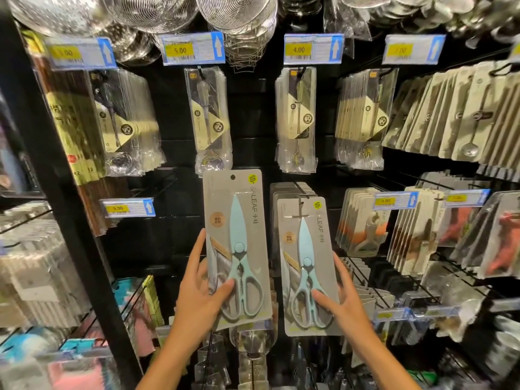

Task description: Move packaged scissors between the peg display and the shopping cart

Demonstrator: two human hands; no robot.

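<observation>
Two grey cards each carry light blue kitchen scissors. My left hand (201, 288) grips the left scissors pack (239, 220) by its lower left edge, thumb across the front; this pack hangs free of any peg in front of the display. My right hand (342, 294) grips the right scissors pack (308, 266) at its lower right edge. That pack's top sits at the peg (301, 192), in front of several more scissors packs (289, 190) hanging behind it. No shopping cart is in view.
Black pegboard display (253, 153) with rows of packaged spoons (298, 119) above, price tags (194, 49), wire strainers (239, 12) at the top. Packaged tools hang on pegs at the right (416, 235) and below. A black upright post (64, 198) stands at the left.
</observation>
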